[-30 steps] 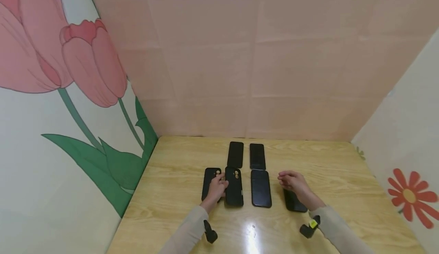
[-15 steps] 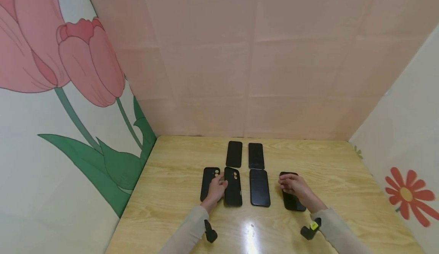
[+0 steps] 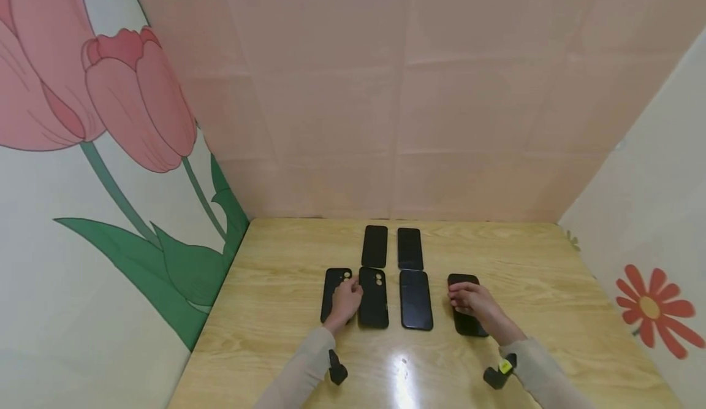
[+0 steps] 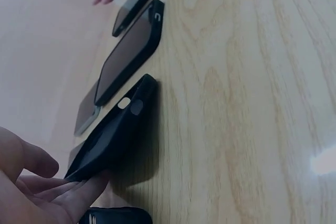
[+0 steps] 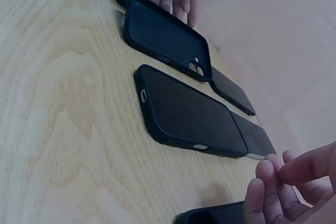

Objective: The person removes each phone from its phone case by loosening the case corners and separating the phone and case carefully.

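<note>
My left hand (image 3: 346,299) is at the left side of a black phone case (image 3: 373,298) with camera holes. In the left wrist view its straight fingers reach beneath the edge of this tilted case (image 4: 107,140), and the thumb stays apart above. A second black case (image 3: 332,286) lies left of it, partly behind the hand. My right hand (image 3: 477,301) hovers, loosely curled around nothing, over a dark phone (image 3: 469,326). Its thumb and fingertips come together in the right wrist view. Between the hands lies a phone in a black case (image 3: 416,300).
Two dark phones, a left one (image 3: 375,246) and a right one (image 3: 410,249), lie behind the front row. The wooden table (image 3: 276,311) meets a pink wall covering (image 3: 331,121) at the back. A tulip-printed wall (image 3: 44,274) borders the left, a flowered one (image 3: 634,225) the right.
My right hand has drawn slightly back toward me, uncovering the top end of the phone below it. The left hand stays at the case. The head view has shifted slightly.
</note>
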### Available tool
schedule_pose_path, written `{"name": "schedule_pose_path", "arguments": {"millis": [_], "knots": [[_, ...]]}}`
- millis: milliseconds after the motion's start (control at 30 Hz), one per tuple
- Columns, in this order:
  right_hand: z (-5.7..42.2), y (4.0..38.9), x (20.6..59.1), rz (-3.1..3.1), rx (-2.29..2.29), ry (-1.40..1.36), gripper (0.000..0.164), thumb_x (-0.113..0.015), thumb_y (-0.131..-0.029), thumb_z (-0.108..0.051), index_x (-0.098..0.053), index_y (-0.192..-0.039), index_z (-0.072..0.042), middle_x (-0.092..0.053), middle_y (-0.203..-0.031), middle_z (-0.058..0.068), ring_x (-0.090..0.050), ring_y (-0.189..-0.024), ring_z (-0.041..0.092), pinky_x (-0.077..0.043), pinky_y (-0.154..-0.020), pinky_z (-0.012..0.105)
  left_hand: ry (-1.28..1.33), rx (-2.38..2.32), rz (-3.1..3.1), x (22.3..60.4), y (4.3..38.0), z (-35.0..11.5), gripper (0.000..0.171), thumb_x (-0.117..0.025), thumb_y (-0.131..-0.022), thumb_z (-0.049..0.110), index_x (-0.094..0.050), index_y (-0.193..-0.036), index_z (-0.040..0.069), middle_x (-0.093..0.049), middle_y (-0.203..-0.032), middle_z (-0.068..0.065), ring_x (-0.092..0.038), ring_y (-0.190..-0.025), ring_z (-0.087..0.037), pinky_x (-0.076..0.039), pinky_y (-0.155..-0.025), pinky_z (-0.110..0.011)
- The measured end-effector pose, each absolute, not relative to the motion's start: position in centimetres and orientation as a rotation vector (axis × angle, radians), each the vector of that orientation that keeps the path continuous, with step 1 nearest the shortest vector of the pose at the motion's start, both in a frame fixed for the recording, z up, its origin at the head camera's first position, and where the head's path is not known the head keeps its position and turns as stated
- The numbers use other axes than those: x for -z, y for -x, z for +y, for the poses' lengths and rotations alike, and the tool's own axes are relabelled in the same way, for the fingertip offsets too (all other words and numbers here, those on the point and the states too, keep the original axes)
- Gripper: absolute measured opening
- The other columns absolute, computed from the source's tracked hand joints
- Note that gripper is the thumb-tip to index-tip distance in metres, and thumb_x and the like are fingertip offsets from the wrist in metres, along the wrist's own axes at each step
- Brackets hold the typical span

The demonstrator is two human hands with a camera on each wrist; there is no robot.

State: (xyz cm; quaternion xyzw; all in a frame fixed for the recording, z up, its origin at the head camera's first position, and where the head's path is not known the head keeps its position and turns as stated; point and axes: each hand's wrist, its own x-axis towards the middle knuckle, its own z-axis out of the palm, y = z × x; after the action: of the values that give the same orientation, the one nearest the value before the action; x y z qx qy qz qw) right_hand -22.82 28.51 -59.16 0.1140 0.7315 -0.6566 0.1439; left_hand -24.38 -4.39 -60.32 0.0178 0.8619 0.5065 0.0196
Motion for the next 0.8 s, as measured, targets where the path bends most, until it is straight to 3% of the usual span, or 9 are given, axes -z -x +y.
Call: {"name": "schedule_pose_path", "arguments": {"millis": [67,300,533,800], "knots": [[28.3,22.7,59.3,2.121,1.886,-0.316,0.026,-0.052,-0.1,-0.004,-0.054,-0.117,0.015,-0.068,-0.099,0.014,-0.064,-0.083,0.02,-0.055,-0.074,0.032,-0.05,-1.574,2.657,60.2,24.3,-4.4,0.04,-0.051,-0.099,0.005,-0.054,-0.136,-0.006,-0.067,-0.114,-0.018,-0.04,-0.052,-0.01,-0.036,-0.053,-0.027],[27.2,22.4,59.6,2.167,1.875,-0.254,0.022,-0.051,-0.098,0.002,-0.058,-0.112,0.016,-0.069,-0.096,0.014,-0.064,-0.081,0.022,-0.056,-0.076,0.036,0.015,-1.506,2.694,60.0,24.4,-4.2,0.039,-0.055,-0.097,0.005,-0.058,-0.135,-0.003,-0.067,-0.117,-0.018,-0.052,-0.07,-0.017,-0.04,-0.06,-0.03],[25.6,22.5,60.0,2.249,1.752,-0.186,0.023,-0.054,-0.098,-0.001,-0.059,-0.113,0.016,-0.069,-0.096,0.015,-0.063,-0.081,0.022,-0.054,-0.072,0.036,0.019,-1.484,2.743,60.0,24.4,-4.5,0.037,-0.057,-0.095,0.004,-0.061,-0.131,-0.002,-0.07,-0.107,-0.013,-0.05,-0.063,-0.013,-0.042,-0.059,-0.03],[23.8,23.2,60.4,2.458,1.585,-0.218,0.025,-0.055,-0.096,0.001,-0.06,-0.117,0.013,-0.064,-0.094,0.017,-0.06,-0.079,0.025,-0.052,-0.069,0.038,0.056,-1.632,2.73,60.0,24.3,-4.3,0.029,-0.058,-0.096,0.002,-0.066,-0.123,-0.001,-0.07,-0.11,-0.016,-0.067,-0.089,-0.025,-0.056,-0.075,-0.041]]}}
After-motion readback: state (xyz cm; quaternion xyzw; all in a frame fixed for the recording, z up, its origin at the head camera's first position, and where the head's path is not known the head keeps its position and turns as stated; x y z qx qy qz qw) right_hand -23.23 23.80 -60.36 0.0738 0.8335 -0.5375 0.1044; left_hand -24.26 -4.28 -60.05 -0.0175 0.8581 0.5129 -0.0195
